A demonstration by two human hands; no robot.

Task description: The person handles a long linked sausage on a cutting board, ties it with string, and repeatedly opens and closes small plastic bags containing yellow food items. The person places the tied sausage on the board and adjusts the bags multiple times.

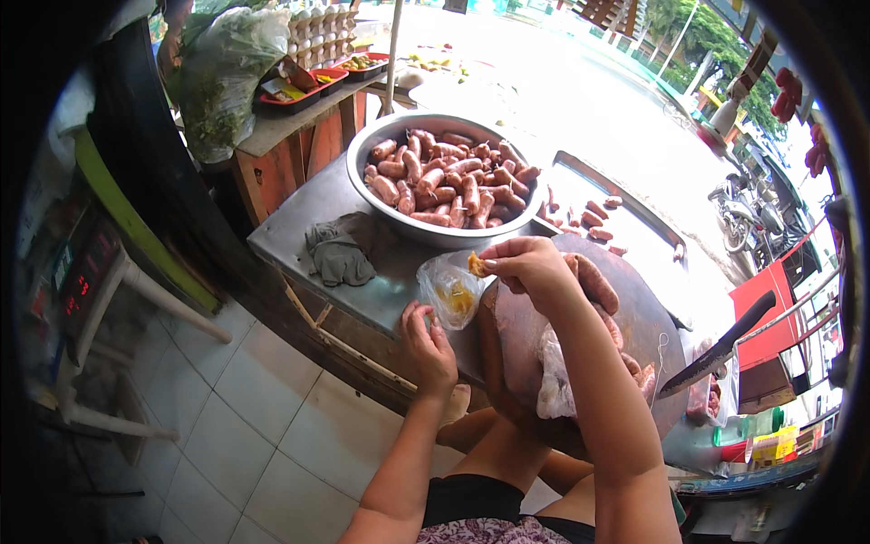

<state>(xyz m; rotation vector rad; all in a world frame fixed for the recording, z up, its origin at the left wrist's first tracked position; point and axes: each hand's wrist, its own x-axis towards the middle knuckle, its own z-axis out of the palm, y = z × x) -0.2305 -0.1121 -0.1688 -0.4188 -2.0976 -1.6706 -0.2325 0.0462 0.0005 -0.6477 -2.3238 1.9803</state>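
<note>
Pinching clear plastic bag (450,292), yellow contents

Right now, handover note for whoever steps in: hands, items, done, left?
Left hand: holds the small clear plastic bag from below, mouth up.
Right hand: pinches a small orange-yellow food piece over the bag's mouth.
Bag already holds some yellow pieces.
Round wooden chopping board carries several reddish sausages; dark cleaver rests at its right edge.
Large metal bowl of sausages behind.
Left: pinched piece not yet in bag.
</note>
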